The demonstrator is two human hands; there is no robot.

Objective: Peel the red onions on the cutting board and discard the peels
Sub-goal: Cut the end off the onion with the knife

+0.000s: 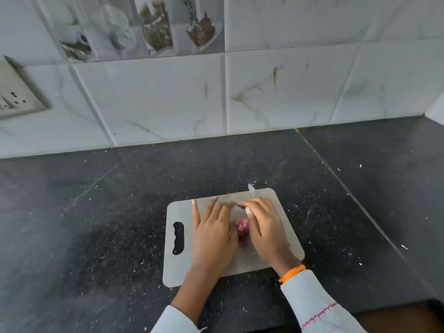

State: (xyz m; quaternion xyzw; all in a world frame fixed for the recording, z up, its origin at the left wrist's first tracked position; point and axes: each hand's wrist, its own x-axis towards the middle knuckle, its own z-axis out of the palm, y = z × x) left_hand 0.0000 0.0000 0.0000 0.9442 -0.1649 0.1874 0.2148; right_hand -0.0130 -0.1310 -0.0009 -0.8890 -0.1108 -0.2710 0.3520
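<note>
Onion: your red onion (241, 227) sits mid cutting board (179, 212), between your hands.
Left hand (213, 233): fingers straight and spread, at the onion's 9 o'clock side; contact unclear.
Right hand (265, 228): curled round a knife (251, 190), blade tip pointing to 12 o'clock.
Board: lies on the dark bench (96, 224), grip slot at 9 o'clock.

A cutting board (182, 267) is laid on the counter (96, 212), before the tiled wall (168, 99). 1 onion (241, 227) is set on the board, between the left hand (212, 233) and right hand (266, 230). A knife blade (251, 191) is seen behind the right hand. A socket (16, 97) is mounted on the wall, far left.
</note>
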